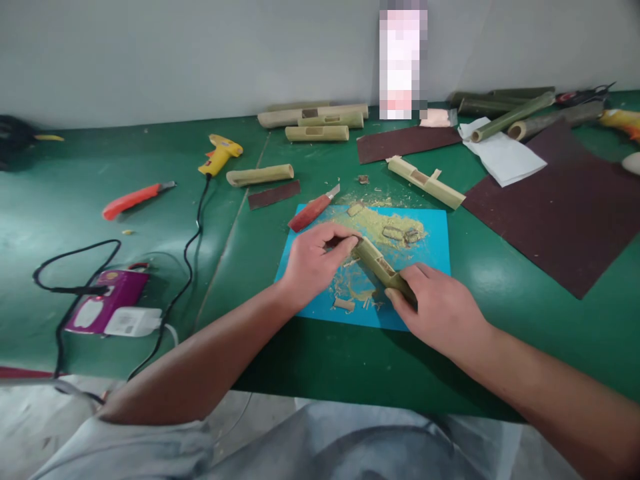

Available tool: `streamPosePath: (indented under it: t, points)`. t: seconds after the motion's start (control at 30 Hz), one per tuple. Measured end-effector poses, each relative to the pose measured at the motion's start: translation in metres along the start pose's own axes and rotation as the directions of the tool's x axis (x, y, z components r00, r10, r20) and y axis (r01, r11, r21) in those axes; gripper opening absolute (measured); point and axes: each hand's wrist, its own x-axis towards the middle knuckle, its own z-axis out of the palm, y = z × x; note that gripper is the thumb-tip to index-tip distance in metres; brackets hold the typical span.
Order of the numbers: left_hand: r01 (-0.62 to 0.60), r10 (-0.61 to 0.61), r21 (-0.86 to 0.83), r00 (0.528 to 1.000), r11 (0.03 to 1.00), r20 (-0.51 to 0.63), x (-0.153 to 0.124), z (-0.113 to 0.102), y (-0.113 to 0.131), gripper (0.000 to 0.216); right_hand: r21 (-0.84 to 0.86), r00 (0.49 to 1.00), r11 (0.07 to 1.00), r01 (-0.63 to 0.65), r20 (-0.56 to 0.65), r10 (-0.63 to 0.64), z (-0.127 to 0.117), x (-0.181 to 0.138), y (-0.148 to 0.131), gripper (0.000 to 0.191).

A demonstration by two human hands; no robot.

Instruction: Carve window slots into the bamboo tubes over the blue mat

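Observation:
A short bamboo tube (371,256) with a rectangular slot cut in its side lies slantwise above a blue mat (430,233). My right hand (440,300) is wrapped round its near end. At the far end my left hand (317,260) is closed, thumb and forefinger pinching a small dark brown piece that looks like sandpaper (341,241), against the tube's rim. Most of that piece is hidden by the fingers. Yellowish bamboo dust (383,223) and shavings cover much of the mat. A red-handled carving knife (313,212) rests on the mat's upper left edge.
Cut bamboo tubes (317,133) lie along the back wall, another slotted tube (427,182) nearer. Brown sandpaper sheets (555,213) and white paper (503,157) are at right. At left are a yellow glue gun (220,157), orange cutter (135,200) and purple power strip (107,300) with cords.

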Motion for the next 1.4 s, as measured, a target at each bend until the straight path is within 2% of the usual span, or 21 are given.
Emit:
streamPosePath:
  t: [0.2,0.3,0.43,0.5,0.8,0.93,1.1,1.17,1.23,1.33,1.4]
  points:
    - [-0.029,0.030,-0.041,0.999,0.999,0.010,0.0002,0.0004,-0.0018,0.011,0.001,1.000,1.000,0.002,-0.006,-0.002,0.0016,-0.0005,0.0007,0.019]
    - [0.038,-0.037,-0.076,0.999,0.996,0.017,-0.0006,0.0012,-0.0015,0.011,0.001,1.000,1.000,0.006,-0.005,-0.006,0.0014,-0.0002,0.0005,0.019]
    - [0.162,-0.157,-0.217,0.987,0.962,0.043,-0.0012,0.0035,-0.0015,0.011,-0.008,1.000,1.000,0.008,-0.013,-0.008,0.0015,-0.0003,0.0001,0.019]
    - [0.187,-0.179,-0.254,0.982,0.949,0.054,-0.0011,0.0041,-0.0019,0.010,-0.011,1.000,1.000,0.009,-0.018,-0.009,0.0018,-0.0007,0.0001,0.019]
    - [0.036,-0.038,-0.060,0.999,0.998,-0.021,0.0012,0.0017,-0.0053,0.009,-0.012,1.000,1.000,-0.005,0.012,0.005,0.0004,0.0003,-0.0001,0.019]
    - [0.054,-0.055,-0.055,0.998,0.997,-0.014,0.0006,0.0018,-0.0082,0.010,-0.010,0.999,1.000,-0.013,0.039,0.014,-0.0008,0.0009,-0.0008,0.019]
    - [0.121,-0.122,-0.130,0.993,0.984,0.005,-0.0021,0.0022,-0.0092,0.012,-0.012,0.999,1.000,-0.021,0.039,0.021,-0.0005,0.0009,-0.0006,0.019]
    - [0.063,-0.064,-0.074,0.998,0.995,-0.008,-0.0021,0.0011,-0.0078,0.011,-0.015,0.999,1.000,-0.016,0.035,0.017,-0.0007,0.0010,-0.0007,0.019]
    - [-0.053,0.053,0.040,0.999,0.998,-0.011,-0.0009,-0.0008,-0.0066,0.011,-0.020,0.999,1.000,-0.011,0.035,0.012,-0.0013,0.0012,-0.0010,0.019]
    - [-0.236,0.236,0.178,0.972,0.955,0.021,0.0019,-0.0035,-0.0069,0.015,-0.026,0.999,1.000,-0.006,0.032,0.007,-0.0016,0.0013,-0.0010,0.019]
    - [-0.311,0.308,0.230,0.950,0.922,0.049,0.0034,-0.0044,-0.0080,0.017,-0.028,1.000,1.000,-0.002,0.019,0.003,-0.0010,0.0009,-0.0007,0.020]
